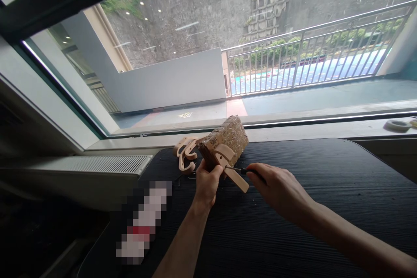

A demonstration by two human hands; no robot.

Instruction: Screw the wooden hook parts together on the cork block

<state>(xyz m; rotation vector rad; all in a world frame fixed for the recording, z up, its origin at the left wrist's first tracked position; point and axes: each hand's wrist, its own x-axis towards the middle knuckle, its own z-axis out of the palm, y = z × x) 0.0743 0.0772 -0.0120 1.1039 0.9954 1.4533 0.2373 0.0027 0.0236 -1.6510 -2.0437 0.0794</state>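
My left hand [207, 182] is closed around the lower end of a rough brown block [239, 137], its thumb pressed by a pale wooden hook [239, 179]. The hook lies against the block's near face, one curved arm up and a flat arm pointing down to the right. My right hand [272, 182] grips a screwdriver [244, 171] by its black handle. The metal shaft points left, with its tip at the hook near my left thumb. Left of the block, several more wooden hooks [187, 168] lie together, with a few screws [179, 181] close by.
Everything rests on a black table [309, 234] with rounded corners. A blurred-out pale strip [146, 213] lies at its left. Behind the table runs a window sill with a roll of tape [397, 126] at the right. A radiator [107, 163] stands at the left, below the window.
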